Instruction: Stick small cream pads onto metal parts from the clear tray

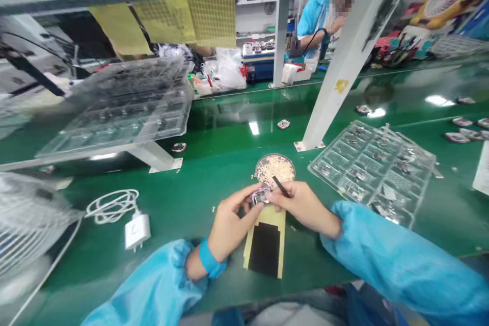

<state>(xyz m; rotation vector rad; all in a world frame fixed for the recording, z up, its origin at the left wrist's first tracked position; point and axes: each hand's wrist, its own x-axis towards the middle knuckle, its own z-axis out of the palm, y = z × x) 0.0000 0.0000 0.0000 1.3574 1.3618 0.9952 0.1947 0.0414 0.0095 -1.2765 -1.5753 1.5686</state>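
My left hand (234,221) grips a small electronic part (260,195) with a pinkish rim and a silvery inside, holding it by its edges. In my right hand (305,206) is a slim black tool (281,187), which looks like tweezers; its tip is hidden. The right fingertips touch or nearly touch the part's right side. Just beyond both hands stands a round dish (275,167) of small pale pieces. Under the hands lies a yellow strip (283,224) bearing a black rectangular sheet (264,248).
A clear compartment tray (332,163) with small parts lies to the right, beside a white post (330,86). At left are a white charger (137,232) with coiled cable and a fan (30,229). Stacked clear trays (153,112) rest on a raised shelf. A co-worker (315,15) is across the bench.
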